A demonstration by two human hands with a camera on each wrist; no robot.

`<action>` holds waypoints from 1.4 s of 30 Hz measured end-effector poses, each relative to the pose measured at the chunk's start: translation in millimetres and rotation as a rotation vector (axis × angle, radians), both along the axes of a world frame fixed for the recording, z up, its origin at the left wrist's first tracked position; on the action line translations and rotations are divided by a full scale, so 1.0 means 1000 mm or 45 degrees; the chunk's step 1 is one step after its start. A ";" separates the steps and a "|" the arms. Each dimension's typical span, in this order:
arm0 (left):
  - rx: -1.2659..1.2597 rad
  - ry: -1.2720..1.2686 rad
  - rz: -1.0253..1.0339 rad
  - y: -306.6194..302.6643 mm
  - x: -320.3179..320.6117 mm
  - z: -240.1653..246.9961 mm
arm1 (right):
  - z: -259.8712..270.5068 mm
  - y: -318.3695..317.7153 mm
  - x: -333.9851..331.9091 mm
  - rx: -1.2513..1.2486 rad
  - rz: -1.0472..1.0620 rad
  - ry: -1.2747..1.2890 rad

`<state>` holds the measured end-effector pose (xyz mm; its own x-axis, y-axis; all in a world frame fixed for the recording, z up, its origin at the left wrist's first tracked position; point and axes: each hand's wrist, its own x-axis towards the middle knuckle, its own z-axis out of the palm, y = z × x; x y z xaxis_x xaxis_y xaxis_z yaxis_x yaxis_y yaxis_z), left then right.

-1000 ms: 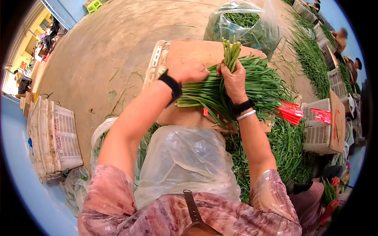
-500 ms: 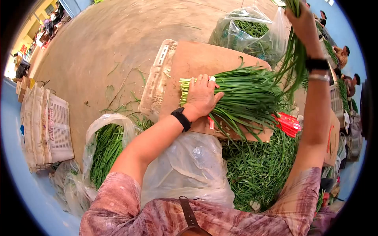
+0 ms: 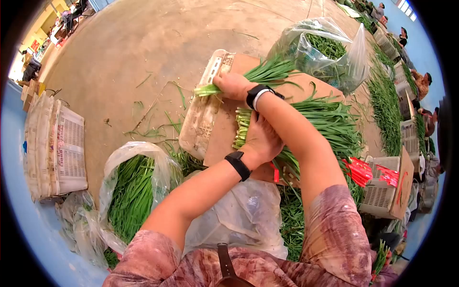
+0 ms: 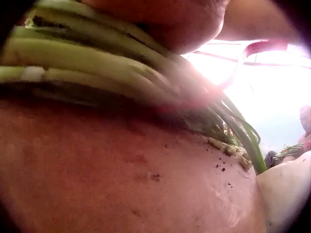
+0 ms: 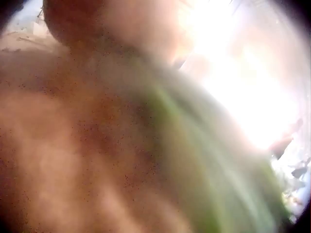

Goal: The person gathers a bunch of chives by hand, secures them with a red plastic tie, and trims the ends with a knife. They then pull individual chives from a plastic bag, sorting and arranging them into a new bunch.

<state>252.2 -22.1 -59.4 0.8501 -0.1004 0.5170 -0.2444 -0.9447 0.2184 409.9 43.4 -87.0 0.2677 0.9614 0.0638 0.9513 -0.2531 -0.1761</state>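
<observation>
My right hand [image 3: 232, 85] grips a small bunch of chives [image 3: 270, 71], its pale cut ends [image 3: 206, 90] sticking out to the left over the board's edge. The right forearm crosses above my left hand [image 3: 264, 137]. That left hand lies across a large bunch of chives [image 3: 325, 119] near its pale stem ends [image 3: 242, 126], its fingers partly hidden under the right forearm. In the left wrist view, thick stems [image 4: 87, 58] show below the hand. Green leaves [image 5: 209, 160] are blurred in the right wrist view.
A cardboard sheet [image 3: 224, 143] covers a crate [image 3: 196, 129]. Red ties [image 3: 358, 171] lie at its right. Plastic bags of chives stand at the back [image 3: 325, 57] and left [image 3: 129, 191]. Stacked crates [image 3: 57, 148] stand at far left. Several people sit along the right wall.
My right hand swung the small bunch up to the far right, then down leftward across my left arm. The left hand moved onto the large bunch and stays there. The head view shifted slightly.
</observation>
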 end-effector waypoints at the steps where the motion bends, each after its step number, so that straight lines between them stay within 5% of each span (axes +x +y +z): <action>1: -0.006 0.011 0.010 -0.001 -0.002 0.002 | 0.009 -0.003 -0.002 -0.022 0.047 0.042; 9: -0.087 0.083 0.010 -0.002 -0.003 -0.005 | 0.069 -0.050 -0.021 -0.026 -0.047 0.182; 10: -0.110 0.123 0.025 -0.002 -0.003 -0.004 | 0.085 -0.066 -0.024 0.203 -0.026 -0.099; 13: -0.149 -0.096 -0.014 -0.001 -0.001 -0.001 | 0.126 -0.143 -0.050 0.485 -0.320 0.084; 18: -0.163 0.155 -0.059 0.002 -0.001 0.004 | 0.114 -0.242 -0.181 0.219 -0.656 0.581; 23: -0.372 0.280 -0.097 0.009 0.008 -0.003 | 0.039 -0.222 -0.223 0.658 -0.663 0.274; 37: -0.970 0.927 -0.368 0.047 0.041 0.036 | 0.060 -0.193 -0.168 0.712 -0.857 0.050; 42: -0.684 0.805 -0.136 0.040 0.055 0.026 | 0.057 -0.195 -0.159 0.681 -0.862 0.064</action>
<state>307.2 17.6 -33.5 0.9959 -0.0732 -0.0539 -0.0068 -0.6517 0.7585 250.6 -151.1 -30.3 0.7868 0.4378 0.4350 0.6133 -0.6340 -0.4712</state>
